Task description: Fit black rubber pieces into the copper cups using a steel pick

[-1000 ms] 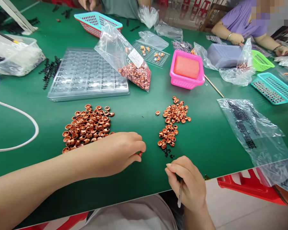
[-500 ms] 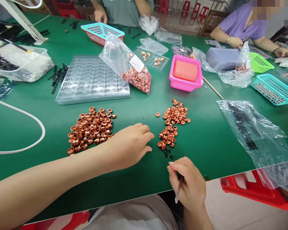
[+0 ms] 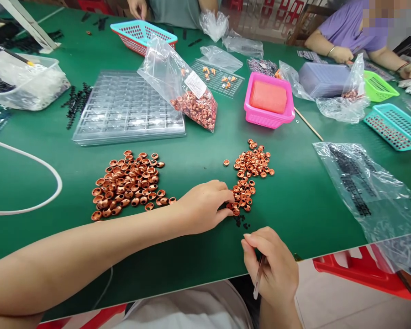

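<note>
My left hand [image 3: 207, 208] reaches across the table, thumb and index finger apart at the left edge of a small pile of copper-coloured cup-shaped pieces [image 3: 243, 194]. One piece lies between or just beyond those fingertips; I cannot tell whether they touch it. My right hand [image 3: 272, 262] is closed near the table's front edge, around a slim metallic tool that looks like tweezers [image 3: 259, 276]. The tool's tip is hidden by the fingers. Tiny black parts [image 3: 239, 221] lie between the pile and my right hand. A larger pile of copper-coloured pieces [image 3: 126, 183] lies beyond my left forearm.
Farther back are a clear compartment tray [image 3: 130, 107], a bag of copper pieces [image 3: 197, 109] and a pink basket [image 3: 269, 119]. A clear bag with black parts [image 3: 352, 178] lies at right, near a turquoise basket [image 3: 393, 125]. Two people sit across the table.
My left hand has moved right, from the gap between the piles to the edge of the right pile. My right hand keeps its grip on the tool. The view has shifted slightly.
</note>
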`<action>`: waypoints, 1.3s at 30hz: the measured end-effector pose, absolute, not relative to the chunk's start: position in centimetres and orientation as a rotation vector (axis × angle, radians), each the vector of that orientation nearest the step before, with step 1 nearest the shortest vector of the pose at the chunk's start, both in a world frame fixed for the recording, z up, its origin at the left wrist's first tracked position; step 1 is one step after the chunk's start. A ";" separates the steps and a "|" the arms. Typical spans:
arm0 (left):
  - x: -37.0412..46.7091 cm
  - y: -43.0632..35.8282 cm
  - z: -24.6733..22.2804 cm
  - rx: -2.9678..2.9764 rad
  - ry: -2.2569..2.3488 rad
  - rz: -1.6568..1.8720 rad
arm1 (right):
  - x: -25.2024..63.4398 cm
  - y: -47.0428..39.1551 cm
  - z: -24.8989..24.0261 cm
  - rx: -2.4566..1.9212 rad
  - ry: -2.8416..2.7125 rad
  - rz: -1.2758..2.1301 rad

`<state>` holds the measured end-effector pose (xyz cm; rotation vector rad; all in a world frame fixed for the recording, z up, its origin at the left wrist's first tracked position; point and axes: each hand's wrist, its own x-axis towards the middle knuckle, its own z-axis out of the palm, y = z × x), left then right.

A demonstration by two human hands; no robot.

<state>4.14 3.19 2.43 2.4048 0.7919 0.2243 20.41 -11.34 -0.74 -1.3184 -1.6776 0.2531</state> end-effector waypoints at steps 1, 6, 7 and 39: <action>4.1 3.3 2.3 2.404 0.791 0.240 | 20.4 -11.4 -0.8 -1.322 -1.667 0.268; 3.8 3.5 2.3 2.295 0.857 0.350 | 20.6 -11.5 -0.8 -1.291 -1.445 0.313; 3.6 3.3 2.5 2.263 0.882 0.362 | 20.8 -11.5 -0.8 -1.276 -1.344 0.322; 2.2 0.9 0.8 2.105 0.521 0.444 | 23.5 -13.1 0.2 -1.539 -1.191 0.623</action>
